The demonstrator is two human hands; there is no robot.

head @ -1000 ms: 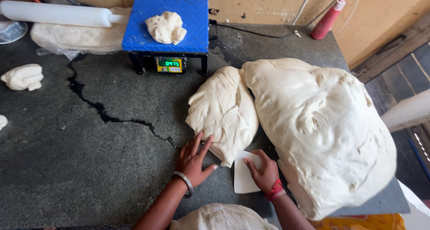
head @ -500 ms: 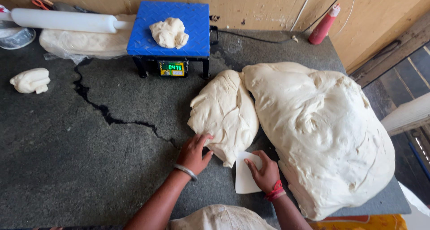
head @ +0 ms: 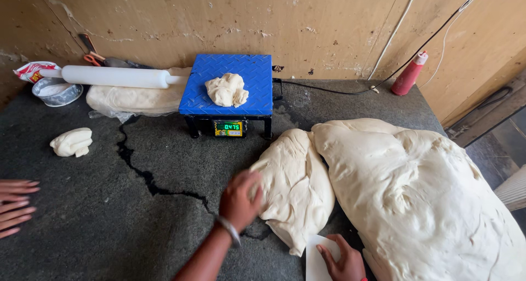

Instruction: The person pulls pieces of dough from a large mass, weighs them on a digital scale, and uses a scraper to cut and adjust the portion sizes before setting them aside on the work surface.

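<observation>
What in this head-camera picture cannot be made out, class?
- Left hand: motion-blurred, grip on the smaller dough unclear.
- Right hand and white scraper: cut off by the bottom edge.
- Another person's fingers: cut off by the left edge.
- Scissors: partly behind the rolling pin.

Pale cream slab of dough is lying on the dark grey speckled stone counter; blue ridged scale platform is showing a green display
</observation>
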